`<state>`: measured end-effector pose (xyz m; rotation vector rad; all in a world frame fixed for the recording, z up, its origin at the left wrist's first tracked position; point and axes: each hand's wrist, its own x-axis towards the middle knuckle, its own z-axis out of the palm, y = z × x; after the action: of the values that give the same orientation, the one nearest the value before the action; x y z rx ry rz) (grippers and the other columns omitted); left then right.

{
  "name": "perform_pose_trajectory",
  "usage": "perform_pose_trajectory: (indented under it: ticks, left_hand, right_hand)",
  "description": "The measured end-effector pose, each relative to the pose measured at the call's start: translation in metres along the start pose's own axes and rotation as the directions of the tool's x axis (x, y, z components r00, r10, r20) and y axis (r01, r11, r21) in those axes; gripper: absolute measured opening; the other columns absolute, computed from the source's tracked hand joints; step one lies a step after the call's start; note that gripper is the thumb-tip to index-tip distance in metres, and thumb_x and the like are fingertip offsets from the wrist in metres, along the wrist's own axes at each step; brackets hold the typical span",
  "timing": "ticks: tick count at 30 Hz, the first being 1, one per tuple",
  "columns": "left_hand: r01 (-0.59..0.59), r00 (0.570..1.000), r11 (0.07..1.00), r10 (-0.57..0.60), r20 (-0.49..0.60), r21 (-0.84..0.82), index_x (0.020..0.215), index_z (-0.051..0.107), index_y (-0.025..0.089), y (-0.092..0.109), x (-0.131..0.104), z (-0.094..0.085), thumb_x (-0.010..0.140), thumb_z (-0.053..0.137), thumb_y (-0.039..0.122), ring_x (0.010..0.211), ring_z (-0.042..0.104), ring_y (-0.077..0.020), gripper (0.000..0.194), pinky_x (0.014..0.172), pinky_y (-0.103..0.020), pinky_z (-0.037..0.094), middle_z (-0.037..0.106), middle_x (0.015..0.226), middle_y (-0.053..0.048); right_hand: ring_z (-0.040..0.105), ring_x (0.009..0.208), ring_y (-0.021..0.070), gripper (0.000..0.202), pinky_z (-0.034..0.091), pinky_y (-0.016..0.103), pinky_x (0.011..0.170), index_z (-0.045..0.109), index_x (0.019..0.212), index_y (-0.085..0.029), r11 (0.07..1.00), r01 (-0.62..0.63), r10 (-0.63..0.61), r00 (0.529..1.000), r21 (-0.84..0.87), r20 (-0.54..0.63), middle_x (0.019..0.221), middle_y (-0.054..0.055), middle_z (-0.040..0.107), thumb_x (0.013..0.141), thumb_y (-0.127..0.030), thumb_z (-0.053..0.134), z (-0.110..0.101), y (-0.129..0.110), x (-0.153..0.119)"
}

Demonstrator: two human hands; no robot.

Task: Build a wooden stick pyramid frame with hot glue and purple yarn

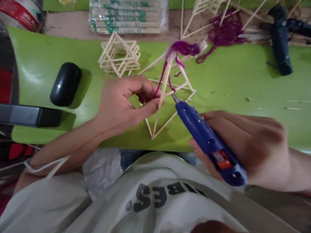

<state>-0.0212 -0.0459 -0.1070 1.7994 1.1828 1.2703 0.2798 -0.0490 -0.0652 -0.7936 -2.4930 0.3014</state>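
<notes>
A pyramid-like frame of thin wooden sticks (166, 82) stands on the green table, with purple yarn (182, 48) wrapped at its top and strands hanging inside. My left hand (126, 104) pinches the frame at a left-side stick, thumb and fingers closed near a hanging strand. In my right hand (246, 143) is a blue glue gun (206, 138), its fingers wrapped round the body. The metal nozzle points up and left, close to a crossbar of the frame and a yarn end; whether it touches cannot be made out.
A woven stick shape (120, 55) sits behind my left hand. On the left lie a black mouse (65, 84) and a black box (26, 114). Along the back are packaged sticks (129, 14), a yarn tangle (225, 29), a larger stick structure (209, 6) and a dark glue gun (281, 40).
</notes>
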Motion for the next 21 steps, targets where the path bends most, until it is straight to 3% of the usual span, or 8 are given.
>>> perform_pose_trajectory:
  ticks: [3, 9, 13, 16, 19, 21]
  left_hand:
    - [0.081, 0.996, 0.996, -0.082, 0.022, 0.036, 0.101, 0.088, 0.028, 0.004, -0.001, 0.000, 0.093, 0.093, 0.020, 0.076, 0.074, -0.0130, 0.012, 0.071, -0.031, 0.067, 0.084, 0.090, 0.002]
    - [0.022, 1.000, 1.000, -0.022, -0.006, -0.004, 0.103, 0.089, 0.030, 0.000, -0.003, -0.001, 0.087, 0.099, 0.019, 0.076, 0.076, -0.0154, 0.022, 0.070, -0.031, 0.067, 0.085, 0.091, 0.001]
    - [-0.024, 1.000, 1.000, 0.024, 0.006, 0.000, 0.101, 0.087, 0.026, 0.000, -0.002, 0.000, 0.090, 0.095, 0.016, 0.075, 0.075, -0.0127, 0.016, 0.068, -0.028, 0.066, 0.085, 0.090, 0.001]
    - [-0.019, 1.000, 0.995, 0.017, 0.022, 0.097, 0.099, 0.084, 0.025, 0.006, -0.001, 0.000, 0.096, 0.089, 0.016, 0.076, 0.076, -0.0096, 0.010, 0.071, -0.024, 0.067, 0.084, 0.090, 0.004]
    - [0.005, 0.998, 0.972, -0.018, 0.054, 0.234, 0.097, 0.081, 0.025, 0.013, -0.001, -0.002, 0.103, 0.083, 0.028, 0.077, 0.076, -0.0096, 0.006, 0.074, -0.025, 0.069, 0.083, 0.091, 0.005]
    - [0.015, 0.997, 0.955, -0.035, 0.063, 0.298, 0.098, 0.081, 0.024, 0.017, -0.001, -0.004, 0.105, 0.079, 0.040, 0.078, 0.076, -0.0113, 0.017, 0.075, -0.027, 0.070, 0.083, 0.092, 0.003]
  right_hand:
    - [0.066, 0.053, 0.0211, 0.023, 0.046, 0.041, 0.038, 0.070, 0.100, -0.023, 0.995, 0.074, -0.070, 0.996, -0.070, 0.058, 0.081, 0.006, 0.081, 0.084, -0.034, 0.081, -0.004, 0.000, 0.003]
    - [0.066, 0.053, 0.0206, 0.019, 0.047, 0.040, 0.038, 0.071, 0.099, -0.024, 0.989, 0.096, -0.091, 0.995, -0.110, 0.050, 0.080, 0.005, 0.083, 0.084, -0.032, 0.082, -0.007, 0.002, 0.007]
    - [0.063, 0.050, 0.0184, 0.019, 0.044, 0.039, 0.037, 0.070, 0.098, -0.025, 0.985, 0.107, -0.102, 0.994, -0.132, 0.044, 0.076, 0.001, 0.080, 0.087, -0.032, 0.084, -0.006, 0.002, 0.005]
    - [0.066, 0.052, 0.0197, 0.016, 0.044, 0.040, 0.038, 0.070, 0.096, -0.024, 0.983, 0.107, -0.098, 0.993, -0.151, 0.062, 0.075, 0.002, 0.079, 0.089, -0.029, 0.084, -0.006, 0.002, 0.004]
    - [0.071, 0.058, 0.0227, 0.017, 0.047, 0.042, 0.044, 0.069, 0.094, -0.020, 0.981, 0.106, -0.094, 0.993, -0.161, 0.078, 0.081, 0.006, 0.081, 0.089, -0.023, 0.085, -0.007, 0.002, 0.003]
    - [0.069, 0.059, 0.0213, 0.017, 0.045, 0.041, 0.047, 0.067, 0.092, -0.020, 0.984, 0.096, -0.086, 0.993, -0.148, 0.075, 0.079, 0.005, 0.079, 0.089, -0.022, 0.084, -0.010, 0.001, 0.002]
